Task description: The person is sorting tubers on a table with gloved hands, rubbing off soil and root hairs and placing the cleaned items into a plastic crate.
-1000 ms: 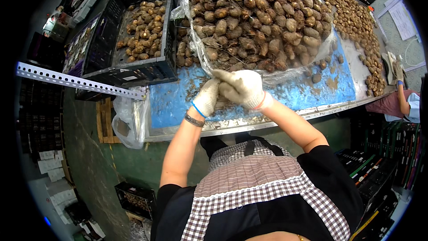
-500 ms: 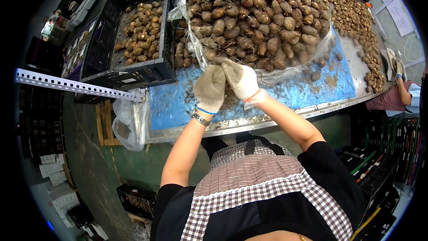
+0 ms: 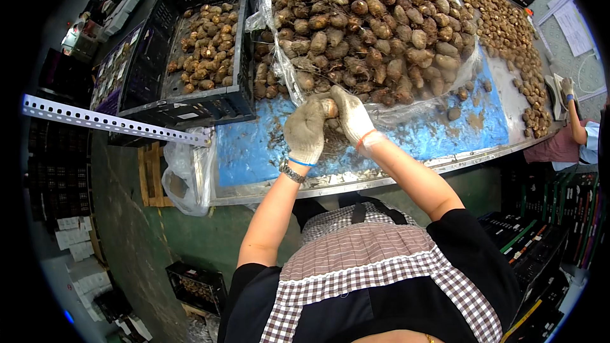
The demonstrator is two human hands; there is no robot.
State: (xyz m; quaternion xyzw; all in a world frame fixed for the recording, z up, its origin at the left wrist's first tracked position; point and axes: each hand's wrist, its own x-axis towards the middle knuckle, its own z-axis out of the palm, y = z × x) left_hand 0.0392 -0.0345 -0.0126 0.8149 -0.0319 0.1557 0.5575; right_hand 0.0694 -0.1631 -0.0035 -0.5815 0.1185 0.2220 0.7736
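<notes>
Both my hands wear dirty white work gloves and meet over the blue table top [image 3: 413, 136]. My left hand [image 3: 306, 130] and my right hand [image 3: 351, 114] are closed together on one brown root bulb [image 3: 329, 108], which shows between the fingers. Just beyond them a big heap of brown bulbs [image 3: 375, 25] lies on a clear plastic sheet [image 3: 416, 111]. Loose soil and root scraps lie on the table under my hands.
A black plastic crate [image 3: 190, 105] with bulbs stands at the left of the table, and more bulbs are spread along the far right [image 3: 508, 38]. Another person's gloved hand and arm [image 3: 572, 111] reach in at the right edge. A clear bag [image 3: 181, 178] hangs off the table's left corner.
My two hands have moved up and away from me, from the table's front edge to the foot of the heap, still closed together on a bulb.
</notes>
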